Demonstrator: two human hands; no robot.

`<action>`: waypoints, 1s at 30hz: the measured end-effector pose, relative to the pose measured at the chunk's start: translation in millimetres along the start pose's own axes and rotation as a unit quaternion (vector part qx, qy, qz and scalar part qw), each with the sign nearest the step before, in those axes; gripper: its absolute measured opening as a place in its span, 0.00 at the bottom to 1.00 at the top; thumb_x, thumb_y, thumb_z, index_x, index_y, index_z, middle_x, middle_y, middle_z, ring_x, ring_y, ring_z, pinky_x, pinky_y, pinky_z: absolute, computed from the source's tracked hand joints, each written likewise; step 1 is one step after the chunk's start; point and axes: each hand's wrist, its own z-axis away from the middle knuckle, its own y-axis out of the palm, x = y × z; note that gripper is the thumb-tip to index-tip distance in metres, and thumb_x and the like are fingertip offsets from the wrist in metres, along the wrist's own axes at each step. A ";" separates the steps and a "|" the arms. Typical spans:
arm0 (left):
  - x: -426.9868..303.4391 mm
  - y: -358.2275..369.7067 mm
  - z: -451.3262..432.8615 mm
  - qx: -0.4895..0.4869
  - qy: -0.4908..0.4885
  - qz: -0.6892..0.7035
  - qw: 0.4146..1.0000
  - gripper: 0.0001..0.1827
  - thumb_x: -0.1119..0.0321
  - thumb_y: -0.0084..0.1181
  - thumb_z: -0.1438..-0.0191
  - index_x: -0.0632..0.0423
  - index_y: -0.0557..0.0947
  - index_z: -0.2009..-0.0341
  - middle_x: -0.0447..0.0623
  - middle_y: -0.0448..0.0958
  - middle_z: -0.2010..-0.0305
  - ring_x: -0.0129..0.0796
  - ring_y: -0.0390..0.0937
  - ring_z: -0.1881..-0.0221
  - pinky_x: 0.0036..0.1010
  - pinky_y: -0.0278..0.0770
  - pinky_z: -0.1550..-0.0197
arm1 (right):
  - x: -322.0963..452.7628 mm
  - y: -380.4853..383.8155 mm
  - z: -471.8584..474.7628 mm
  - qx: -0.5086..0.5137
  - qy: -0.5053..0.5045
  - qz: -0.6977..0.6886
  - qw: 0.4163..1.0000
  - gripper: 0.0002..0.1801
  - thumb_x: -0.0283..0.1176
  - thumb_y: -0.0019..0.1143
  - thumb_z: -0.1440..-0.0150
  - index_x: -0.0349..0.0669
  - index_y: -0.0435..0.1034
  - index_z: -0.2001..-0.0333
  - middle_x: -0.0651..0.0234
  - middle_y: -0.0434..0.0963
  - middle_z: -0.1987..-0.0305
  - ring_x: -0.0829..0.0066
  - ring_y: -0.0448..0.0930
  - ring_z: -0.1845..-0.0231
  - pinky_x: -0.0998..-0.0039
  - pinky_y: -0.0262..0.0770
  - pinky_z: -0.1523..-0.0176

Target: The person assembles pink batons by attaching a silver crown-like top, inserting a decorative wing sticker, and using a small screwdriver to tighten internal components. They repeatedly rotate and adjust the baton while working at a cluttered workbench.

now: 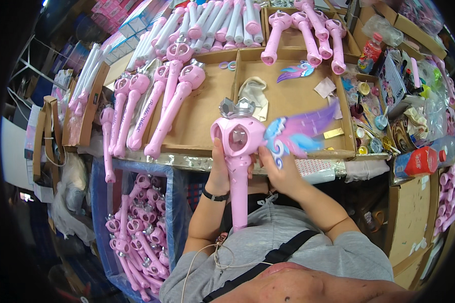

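Observation:
Upright before my chest is a pink plastic toy wand (pixel 239 181) topped by a silver crown (pixel 238 107). My left hand (pixel 220 170) grips it just under the round head, the thumb along the head's side. Between the fingers of my right hand (pixel 280 170) is the base of a purple and blue wing (pixel 303 130), held against the right side of the wand's head. The wing is blurred toward its tip. Whether it is attached to the head I cannot tell. A second wing (pixel 296 72) lies in the cardboard tray (pixel 197 130) beyond.
Pink wands (pixel 174 110) lean on the tray's left edge. White tubes with pink ends (pixel 227 22) are piled behind. At lower left stands a blue-lined bin (pixel 170 212) full of wands. A cloth glove (pixel 254 96), a box of paint pots (pixel 369 117) and a red-labelled bottle (pixel 417 162) lie about.

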 end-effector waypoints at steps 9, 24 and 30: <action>11.8 -12.7 -6.3 -0.056 0.126 -0.142 0.980 0.49 0.28 0.36 0.52 0.60 0.58 0.42 0.50 0.74 0.64 0.29 0.75 0.74 0.24 0.77 0.73 | 22.4 -40.0 -57.4 0.056 0.099 -0.239 0.964 0.22 0.45 0.37 0.37 0.36 0.69 0.59 0.72 0.70 0.78 0.85 0.69 0.78 0.83 0.62 0.75; 0.5 -10.5 -1.2 -0.010 0.047 0.009 0.999 0.43 0.30 0.42 0.51 0.57 0.65 0.46 0.54 0.75 0.65 0.33 0.76 0.74 0.29 0.79 0.74 | 6.9 3.3 -13.4 -0.010 -0.044 -0.050 0.998 0.11 0.32 0.47 0.40 0.38 0.71 0.72 0.69 0.74 0.77 0.74 0.73 0.78 0.72 0.66 0.73; -2.0 5.0 7.7 -0.039 0.127 -0.108 0.985 0.37 0.42 0.46 0.45 0.55 0.56 0.42 0.52 0.73 0.61 0.29 0.75 0.73 0.23 0.75 0.76 | 2.5 8.2 -0.6 -0.050 -0.062 0.046 0.996 0.08 0.28 0.49 0.43 0.37 0.71 0.73 0.60 0.73 0.79 0.62 0.73 0.79 0.67 0.64 0.76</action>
